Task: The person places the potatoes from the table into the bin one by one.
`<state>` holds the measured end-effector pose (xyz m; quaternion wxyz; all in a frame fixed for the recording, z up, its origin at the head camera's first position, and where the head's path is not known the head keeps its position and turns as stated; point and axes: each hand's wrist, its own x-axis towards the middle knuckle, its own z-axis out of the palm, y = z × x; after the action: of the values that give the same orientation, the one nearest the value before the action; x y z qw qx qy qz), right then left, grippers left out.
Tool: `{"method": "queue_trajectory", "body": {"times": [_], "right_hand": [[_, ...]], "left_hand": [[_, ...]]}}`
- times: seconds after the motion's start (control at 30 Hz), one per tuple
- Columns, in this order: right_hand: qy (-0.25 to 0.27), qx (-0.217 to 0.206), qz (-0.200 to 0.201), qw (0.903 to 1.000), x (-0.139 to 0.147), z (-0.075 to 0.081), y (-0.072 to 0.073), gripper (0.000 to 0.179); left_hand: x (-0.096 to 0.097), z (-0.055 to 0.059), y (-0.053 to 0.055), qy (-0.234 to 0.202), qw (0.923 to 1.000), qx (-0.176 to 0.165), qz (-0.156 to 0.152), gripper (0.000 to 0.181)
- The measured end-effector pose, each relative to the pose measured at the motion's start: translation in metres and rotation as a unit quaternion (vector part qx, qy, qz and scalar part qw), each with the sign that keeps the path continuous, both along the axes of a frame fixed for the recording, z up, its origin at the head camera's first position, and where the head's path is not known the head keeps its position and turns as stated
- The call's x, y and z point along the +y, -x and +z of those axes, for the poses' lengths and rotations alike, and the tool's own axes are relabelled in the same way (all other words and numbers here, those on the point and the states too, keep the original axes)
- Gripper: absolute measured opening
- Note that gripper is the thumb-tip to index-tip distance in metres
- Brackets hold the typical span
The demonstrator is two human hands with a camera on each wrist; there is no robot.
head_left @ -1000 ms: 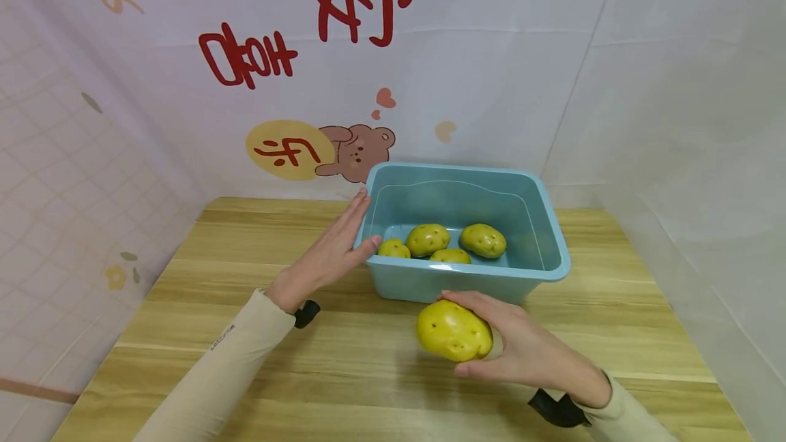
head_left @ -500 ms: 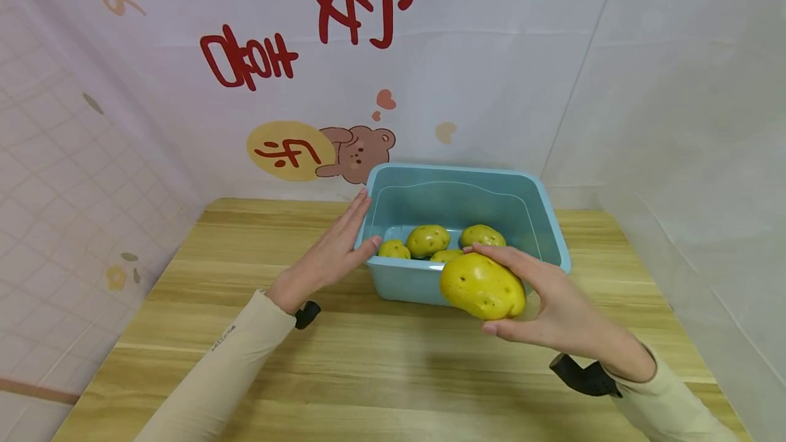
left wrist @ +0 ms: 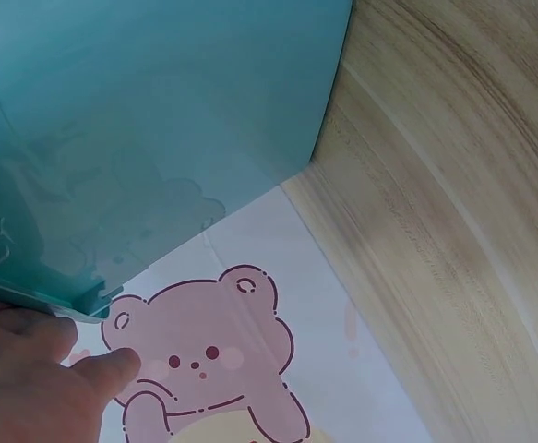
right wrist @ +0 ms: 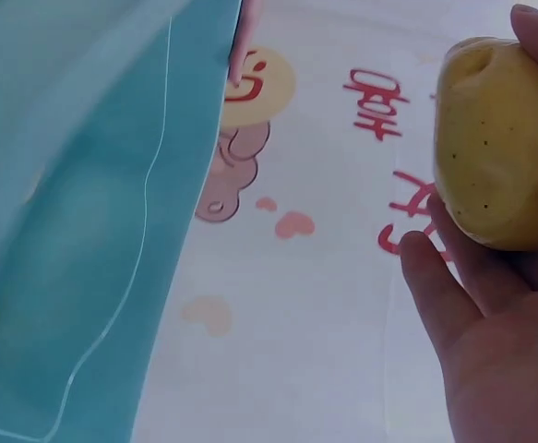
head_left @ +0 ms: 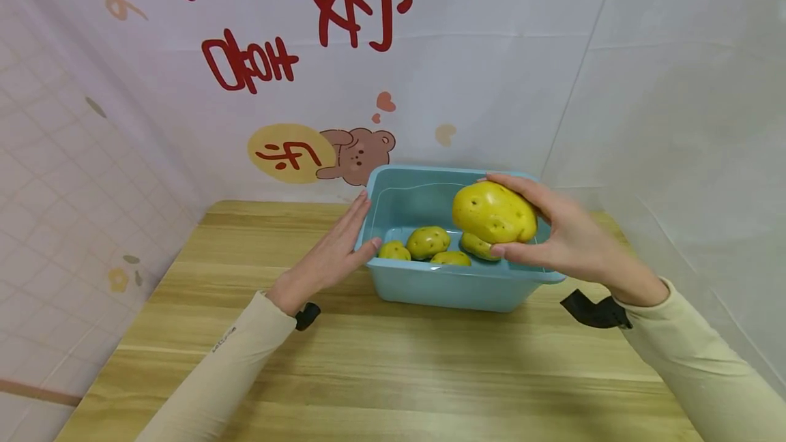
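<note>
A yellow potato (head_left: 494, 212) is held up over the right part of a light blue plastic bin (head_left: 442, 286). My right hand (head_left: 568, 237) grips it from the right, thumb at the near side and fingers at the far side. The right wrist view shows this potato (right wrist: 495, 148) high above the bin's rim. Several more potatoes (head_left: 428, 243) lie on the bin's floor; the held one partly covers a potato (head_left: 477, 247) below it. At the bin's left rim rests my left hand (head_left: 328, 251), fingers straight. In the left wrist view its fingers (left wrist: 107, 369) are at the rim.
The bin stands on a wood-grain table (head_left: 368, 374), near the back edge. Behind it hangs a white cloth (head_left: 491, 87) printed with red characters and a bear (head_left: 362, 155). More pale cloth (head_left: 694, 121) closes off the right side, and a grid-patterned one the left.
My right hand has lifted the potato from in front of the bin, up and away from me, to above its right part. The left hand has stayed at the left rim.
</note>
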<state>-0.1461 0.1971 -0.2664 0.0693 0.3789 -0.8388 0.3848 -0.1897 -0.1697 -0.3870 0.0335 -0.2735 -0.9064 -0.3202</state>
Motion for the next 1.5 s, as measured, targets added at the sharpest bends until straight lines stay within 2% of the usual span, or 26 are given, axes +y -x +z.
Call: {"method": "queue_trajectory", "body": {"times": [0.37, 0.53, 0.6, 0.73, 1.07, 1.27, 1.5], "right_hand": [[-0.067, -0.012, -0.018, 0.9975, -0.016, 0.019, 0.045, 0.086], [-0.124, 0.01, -0.001, 0.9922, -0.032, 0.021, 0.067, 0.086], [-0.145, 0.019, 0.015, 0.9892, -0.04, 0.019, 0.076, 0.085], [-0.167, 0.007, 0.043, 0.985, -0.053, 0.012, 0.091, 0.083], [-0.187, -0.028, 0.057, 0.9803, -0.064, -0.008, 0.124, 0.085], [-0.207, -0.043, 0.066, 0.9751, -0.067, -0.024, 0.133, 0.083], [-0.224, -0.112, 0.066, 0.966, -0.075, -0.038, 0.135, 0.092]], "left_hand": [[0.001, 0.0, 0.0, 0.006, 1.0, -0.004, -0.002, 0.082], [0.0, 0.001, -0.001, 0.01, 0.9999, -0.007, 0.002, 0.082], [-0.001, 0.0, -0.001, 0.012, 0.9999, -0.008, 0.003, 0.082], [-0.002, 0.0, -0.002, 0.013, 0.9999, -0.006, 0.002, 0.081], [-0.001, 0.003, -0.002, 0.02, 0.9998, -0.003, 0.0, 0.082], [0.0, 0.002, -0.001, 0.018, 0.9998, 0.001, -0.005, 0.082], [-0.001, 0.0, 0.0, 0.014, 0.9999, 0.002, -0.002, 0.082]]}}
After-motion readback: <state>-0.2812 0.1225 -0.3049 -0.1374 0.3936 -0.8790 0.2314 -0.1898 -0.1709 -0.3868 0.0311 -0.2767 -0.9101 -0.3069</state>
